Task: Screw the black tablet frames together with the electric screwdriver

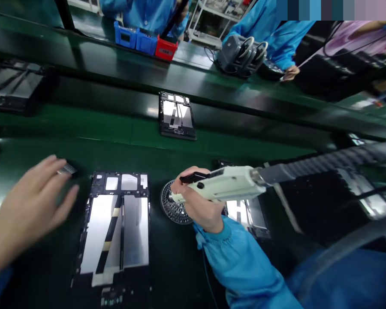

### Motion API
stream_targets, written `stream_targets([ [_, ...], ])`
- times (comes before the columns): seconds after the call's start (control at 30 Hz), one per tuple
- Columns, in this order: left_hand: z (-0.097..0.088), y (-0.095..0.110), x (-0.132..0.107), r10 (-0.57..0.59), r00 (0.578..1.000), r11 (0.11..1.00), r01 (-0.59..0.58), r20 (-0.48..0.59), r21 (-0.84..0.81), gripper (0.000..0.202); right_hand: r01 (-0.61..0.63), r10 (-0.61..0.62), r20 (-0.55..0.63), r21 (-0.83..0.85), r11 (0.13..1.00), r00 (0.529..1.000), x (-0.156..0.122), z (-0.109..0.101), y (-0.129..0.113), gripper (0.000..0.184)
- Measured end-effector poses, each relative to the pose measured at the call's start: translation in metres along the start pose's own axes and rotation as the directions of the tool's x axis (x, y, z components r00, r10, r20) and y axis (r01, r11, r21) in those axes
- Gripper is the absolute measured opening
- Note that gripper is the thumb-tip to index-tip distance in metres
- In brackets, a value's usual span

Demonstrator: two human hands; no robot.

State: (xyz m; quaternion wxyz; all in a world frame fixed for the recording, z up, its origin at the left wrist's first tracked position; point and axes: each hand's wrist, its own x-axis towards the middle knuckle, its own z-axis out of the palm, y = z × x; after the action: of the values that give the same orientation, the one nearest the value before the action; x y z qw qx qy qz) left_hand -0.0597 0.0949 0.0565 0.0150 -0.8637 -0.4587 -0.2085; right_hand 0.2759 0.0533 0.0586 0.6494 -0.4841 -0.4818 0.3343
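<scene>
My right hand (199,206) is closed around a cream electric screwdriver (225,184), whose tip points down over a round perforated screw tray (173,210). A grey hose runs from the tool off to the right. My left hand (35,201) hovers left of an opened tablet frame (116,227) that lies flat before me; its fingers are stretched out and slightly blurred, their tips at a small dark ribbed part (67,168). A second frame (251,214) lies partly hidden under my right arm.
Another tablet frame (176,115) lies on the green conveyor belt farther back, and one more (14,86) at far left. Blue and red bins (144,42) and a grey device (241,53) stand beyond. People in blue coats work across the line.
</scene>
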Motion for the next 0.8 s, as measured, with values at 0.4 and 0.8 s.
stream_targets([
  [0.4, 0.032, -0.053, 0.022, 0.041, 0.995, 0.998, -0.045, 0.089, 0.036, 0.052, 0.041, -0.044, 0.057, 0.053, 0.998, 0.997, -0.002, 0.006, 0.01, 0.02],
  [0.8, 0.035, -0.045, 0.027, 0.089, 0.972, 0.961, -0.141, 0.219, 0.238, 0.036, 0.072, -0.076, 0.052, 0.079, 0.994, 0.996, -0.001, 0.009, 0.007, 0.021],
])
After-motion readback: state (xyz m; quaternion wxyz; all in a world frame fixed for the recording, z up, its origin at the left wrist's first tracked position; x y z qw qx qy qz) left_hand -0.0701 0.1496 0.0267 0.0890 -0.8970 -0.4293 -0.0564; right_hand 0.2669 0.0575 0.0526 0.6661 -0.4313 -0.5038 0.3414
